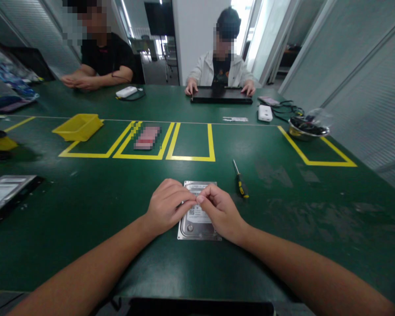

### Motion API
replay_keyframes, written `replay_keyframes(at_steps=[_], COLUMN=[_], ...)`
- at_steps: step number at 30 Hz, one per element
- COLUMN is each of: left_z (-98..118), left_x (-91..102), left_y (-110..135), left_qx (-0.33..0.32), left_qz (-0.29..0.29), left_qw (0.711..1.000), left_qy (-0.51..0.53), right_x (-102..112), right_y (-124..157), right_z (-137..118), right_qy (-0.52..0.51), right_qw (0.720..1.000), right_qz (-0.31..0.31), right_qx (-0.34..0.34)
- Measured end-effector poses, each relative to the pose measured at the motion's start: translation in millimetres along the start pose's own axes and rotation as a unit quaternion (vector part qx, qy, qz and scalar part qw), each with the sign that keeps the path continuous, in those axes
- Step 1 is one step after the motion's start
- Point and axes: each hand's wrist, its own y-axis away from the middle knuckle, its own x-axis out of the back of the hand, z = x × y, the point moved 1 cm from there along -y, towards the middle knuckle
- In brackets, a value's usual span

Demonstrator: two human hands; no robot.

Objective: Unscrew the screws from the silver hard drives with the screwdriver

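A silver hard drive with a white label lies flat on the green table in front of me. Over its middle, my left hand and my right hand meet at the fingertips. Both are closed in a pinch; anything between the fingers is too small or hidden to make out. My hands cover much of the drive's label and its sides. Just right of the drive lies a screwdriver with a black and yellow handle, its metal shaft pointing away from me.
Yellow tape marks areas on the table. A yellow bin and a blurred reddish item stand farther left. A metal bowl of dark parts is at right. Two people sit opposite, one holding a black panel.
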Motion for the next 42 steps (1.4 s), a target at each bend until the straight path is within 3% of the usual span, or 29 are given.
replay_keyframes(at_steps=[15,23,33,42], left_z=[2,4,2,-6], left_x=[5.8,2.2,1.0,4.5], left_y=[2,4,0,0], left_qx=[-0.042,-0.026,0.073,0.195], left_qz=[-0.025,-0.031,-0.028,-0.047], left_qw=[0.997,0.996,0.994,0.979], left_qy=[-0.058,-0.081,-0.077,0.018], right_x=[2,2,0,-2], right_y=[2,3,8,11], right_z=[2,-1,-4,-8], right_qy=[0.005,0.034,0.146,0.186], right_qw=[1.000,0.999,0.979,0.969], right_qz=[0.007,0.027,-0.001,-0.039], right_qx=[-0.021,-0.004,0.140,0.158])
